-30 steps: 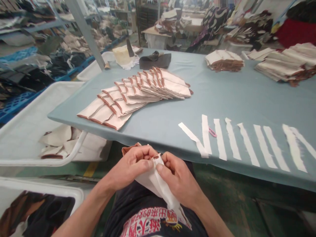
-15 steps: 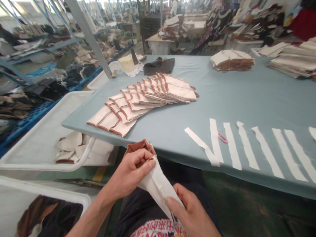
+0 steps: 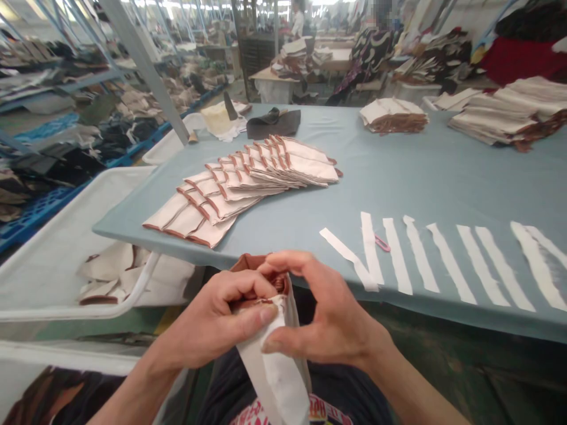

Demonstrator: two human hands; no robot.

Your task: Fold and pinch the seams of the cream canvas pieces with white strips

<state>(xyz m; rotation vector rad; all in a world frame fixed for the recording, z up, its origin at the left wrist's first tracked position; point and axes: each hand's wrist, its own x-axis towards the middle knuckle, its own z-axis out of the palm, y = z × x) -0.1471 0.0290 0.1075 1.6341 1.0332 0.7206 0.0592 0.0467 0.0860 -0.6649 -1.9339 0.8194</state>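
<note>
Both of my hands hold a cream fabric piece (image 3: 277, 369) with a brown lining at its top, over my lap just below the table's front edge. My left hand (image 3: 217, 319) grips its upper left side, thumb pressed on the cream cloth. My right hand (image 3: 323, 313) pinches the brown-edged top with fingertips, its thumb on the cream face. On the grey-blue table (image 3: 420, 177) a fanned row of like cream pieces with brown edges (image 3: 239, 180) lies ahead to the left.
Several white strips (image 3: 416, 257) and a small pink clip (image 3: 381, 242) lie along the table's front right. Stacks of pieces (image 3: 392, 114) sit at the far side. White bins (image 3: 57, 254) with fabric stand left. A person works in the background.
My right hand slid down the cream piece toward my lap, then came back up to pinch its brown-edged top beside my left hand. The view shifted slightly.
</note>
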